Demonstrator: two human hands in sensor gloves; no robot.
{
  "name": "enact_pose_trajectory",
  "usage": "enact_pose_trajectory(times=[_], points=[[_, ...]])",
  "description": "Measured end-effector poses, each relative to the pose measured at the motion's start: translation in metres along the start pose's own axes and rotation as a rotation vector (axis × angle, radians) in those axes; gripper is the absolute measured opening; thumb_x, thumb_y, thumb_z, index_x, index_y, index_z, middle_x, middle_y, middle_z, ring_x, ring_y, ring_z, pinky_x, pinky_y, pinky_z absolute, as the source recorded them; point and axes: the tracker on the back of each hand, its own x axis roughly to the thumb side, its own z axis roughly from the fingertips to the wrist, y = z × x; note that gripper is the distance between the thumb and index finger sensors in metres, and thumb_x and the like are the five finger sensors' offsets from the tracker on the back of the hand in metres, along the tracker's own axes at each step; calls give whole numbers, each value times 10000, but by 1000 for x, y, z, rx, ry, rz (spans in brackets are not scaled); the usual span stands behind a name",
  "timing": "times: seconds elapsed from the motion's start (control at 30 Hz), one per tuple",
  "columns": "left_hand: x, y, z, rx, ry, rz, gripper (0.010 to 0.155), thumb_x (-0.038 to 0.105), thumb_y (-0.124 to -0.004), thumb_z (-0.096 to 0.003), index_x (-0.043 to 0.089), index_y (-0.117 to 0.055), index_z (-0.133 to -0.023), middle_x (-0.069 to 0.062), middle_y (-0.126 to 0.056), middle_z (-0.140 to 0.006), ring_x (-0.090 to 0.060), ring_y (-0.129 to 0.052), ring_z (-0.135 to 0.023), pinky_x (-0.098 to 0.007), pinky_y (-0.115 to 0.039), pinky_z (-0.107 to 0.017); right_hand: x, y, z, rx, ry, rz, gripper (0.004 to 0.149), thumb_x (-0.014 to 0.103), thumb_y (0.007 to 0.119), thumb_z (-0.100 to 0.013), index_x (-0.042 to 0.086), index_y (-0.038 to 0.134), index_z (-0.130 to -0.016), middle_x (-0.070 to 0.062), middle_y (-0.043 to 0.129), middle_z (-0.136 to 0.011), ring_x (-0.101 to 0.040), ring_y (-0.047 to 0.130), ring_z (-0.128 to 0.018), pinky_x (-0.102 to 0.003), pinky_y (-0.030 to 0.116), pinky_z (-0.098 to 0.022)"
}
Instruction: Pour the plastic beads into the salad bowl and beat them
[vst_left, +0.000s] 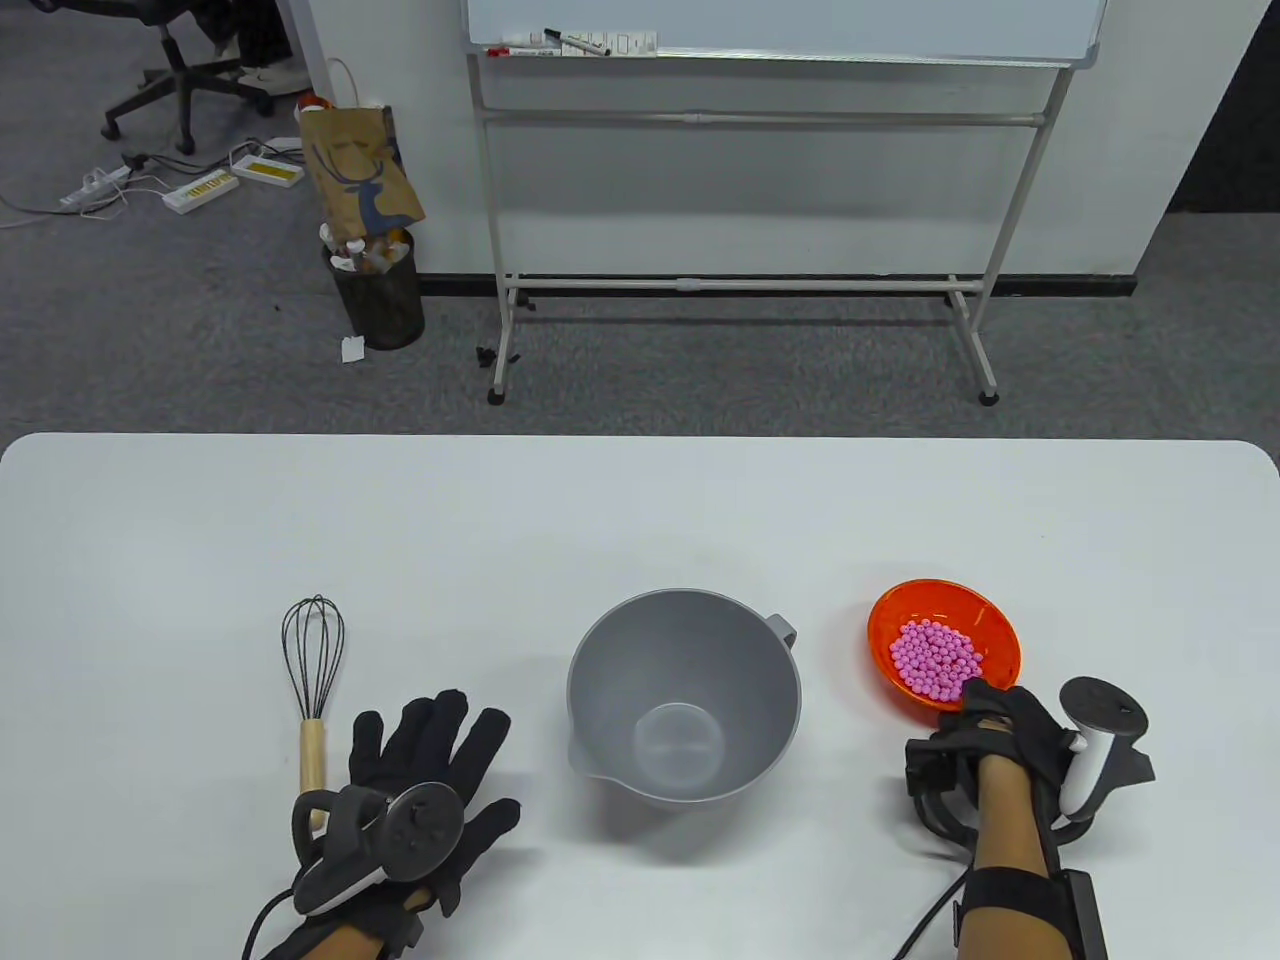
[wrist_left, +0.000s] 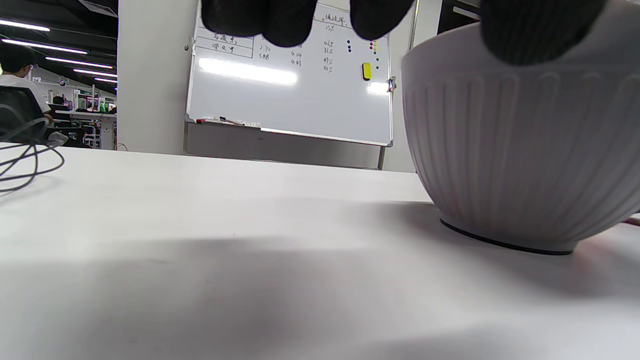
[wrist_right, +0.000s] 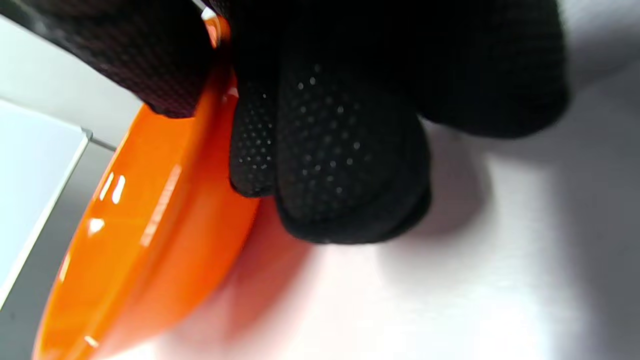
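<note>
the right hand pinches the near rim of the orange dish, thumb over the lip and fingers curled beneath it, a grip that looks meant for lifting and tipping. the dish appears tilted up off the desk on the gripped side, though i cannot tell if its far edge is clear of it. the pink beads sit heaped in the dish, none in the grey salad bowl, so the pour is not yet begun. the bowl stands in the middle, between the hands, within reach of both, its floor bare. the left hand lies flat on the desk, fingers spread and holding nothing, just right of the whisk, whose wooden handle points toward the person, handy for beating later.
</note>
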Motion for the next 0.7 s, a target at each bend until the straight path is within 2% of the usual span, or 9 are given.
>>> enact_pose_trajectory(times=[0.23,0.37,0.53,0.7], points=[[0,0,0,7,-3,-2,777,694,-684,-462,376,-420,-1119,-114,-402,-1236,-399,-461,-1128,-714,-254,-725,-3,-3,2,-32,-10,-29,595,399,843,-453,53,712,-920,-65,1040,-487,-170,1119,-178,-338,899,-209],[1,0,-1,7,-6,-3,776,694,-684,-462,376,-422,-1119,-115,-402,-1236,-398,-461,-1128,-714,-255,-725,5,-8,15,-58,-79,-15,586,393,853,-443,46,733,-900,-77,1040,-454,-176,1113,-146,-341,897,-191],[1,0,0,7,-6,0,775,692,-685,-462,375,-423,-1119,-115,-402,-1235,-398,-460,-1128,-713,-254,-725,25,-19,46,-32,-214,-31,565,387,875,-437,53,773,-880,-89,1046,-422,-189,1103,-114,-350,891,-172],[5,3,1,19,-17,1,775,691,-686,-460,377,-422,-1117,-114,-402,-1235,-397,-459,-1128,-713,-252,-725,54,-30,94,-19,-390,11,559,388,883,-435,53,789,-873,-92,1046,-403,-190,1092,-94,-352,884,-162]])
